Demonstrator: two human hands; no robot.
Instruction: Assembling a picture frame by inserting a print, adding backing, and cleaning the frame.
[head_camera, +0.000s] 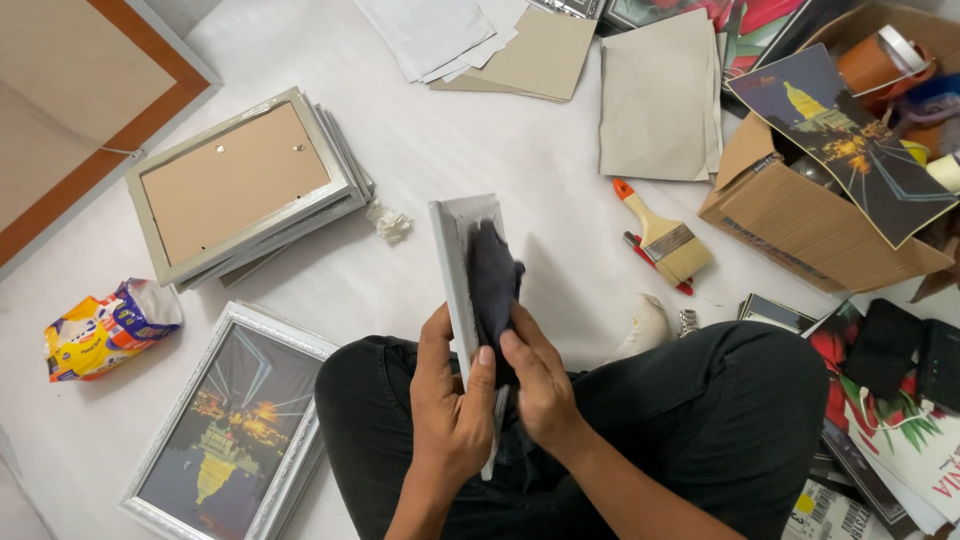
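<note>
My left hand (447, 405) grips a white picture frame (455, 250) held on edge above my crossed legs in black trousers. A dark cloth (493, 283) lies against the frame's inner side, and my right hand (541, 385) presses it there. The frame tilts slightly away from me, its far end pointing toward the middle of the white floor sheet.
A stack of frames lying face down (240, 185) sits at the left, a framed night picture (232, 420) lower left, a colourful packet (105, 328) beside it. A paintbrush (665, 240), grey boards (658, 95) and an open cardboard box (800, 225) lie to the right.
</note>
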